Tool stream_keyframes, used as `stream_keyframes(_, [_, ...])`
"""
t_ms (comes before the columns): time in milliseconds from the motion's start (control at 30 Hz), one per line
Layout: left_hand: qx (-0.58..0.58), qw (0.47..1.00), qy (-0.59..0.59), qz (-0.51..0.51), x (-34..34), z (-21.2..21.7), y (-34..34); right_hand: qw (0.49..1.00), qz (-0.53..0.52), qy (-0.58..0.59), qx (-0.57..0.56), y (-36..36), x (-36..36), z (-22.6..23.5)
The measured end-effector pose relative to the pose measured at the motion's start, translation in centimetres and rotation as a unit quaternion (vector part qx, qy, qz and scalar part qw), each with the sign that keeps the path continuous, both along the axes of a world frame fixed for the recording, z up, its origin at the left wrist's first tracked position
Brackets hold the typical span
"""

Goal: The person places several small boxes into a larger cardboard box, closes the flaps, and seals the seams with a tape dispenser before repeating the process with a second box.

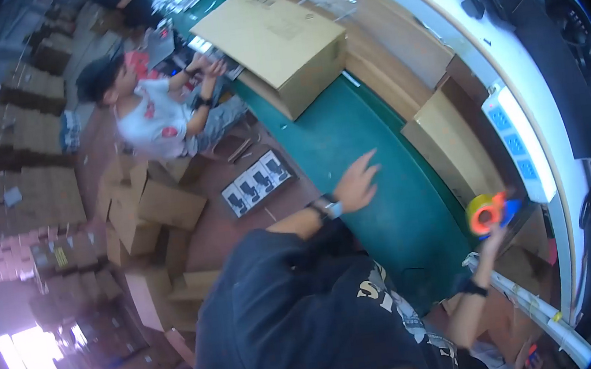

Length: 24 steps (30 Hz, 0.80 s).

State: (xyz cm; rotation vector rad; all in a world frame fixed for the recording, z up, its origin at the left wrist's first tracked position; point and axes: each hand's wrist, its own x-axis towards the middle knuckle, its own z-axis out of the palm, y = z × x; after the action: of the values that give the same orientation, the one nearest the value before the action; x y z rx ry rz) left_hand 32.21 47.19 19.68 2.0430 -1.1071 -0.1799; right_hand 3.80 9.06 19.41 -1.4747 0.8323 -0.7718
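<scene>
My left hand (356, 186) reaches over the green tabletop (397, 234) with its fingers spread and nothing in them. My right hand (493, 240), at the right, is closed around a tape dispenser (497, 205) with orange and blue parts and a roll of yellow tape. It holds the dispenser above the table's right end, near the white power strip. Farther along the table stands a large closed cardboard box (277, 35), out of reach of both hands.
A narrow cardboard box (452, 139) lies along the table's right side, beside a white power strip (518, 146). On the floor at the left are a pack of small printed boxes (258, 183) and open cartons (155, 209). A co-worker (158, 120) sits beyond them. Stacked cartons (31, 195) line the far left.
</scene>
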Motion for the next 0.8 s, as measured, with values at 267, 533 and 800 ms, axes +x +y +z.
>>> stream_keyframes(267, [0.632,0.671,0.315,0.225,-24.0,-13.1,47.2,0.884,0.079,0.379,0.260,16.2,-13.4,-13.3])
stream_keyframes(533, [0.277,0.690,0.447,0.498,-34.1,-10.2,44.1,0.935,0.045,0.296,0.192,15.5,-15.2,-16.1])
stream_keyframes(800, [0.228,0.777,0.399,0.430,-24.2,-9.0,44.8,0.869,0.011,0.441,0.225,16.0,-12.5,-15.6])
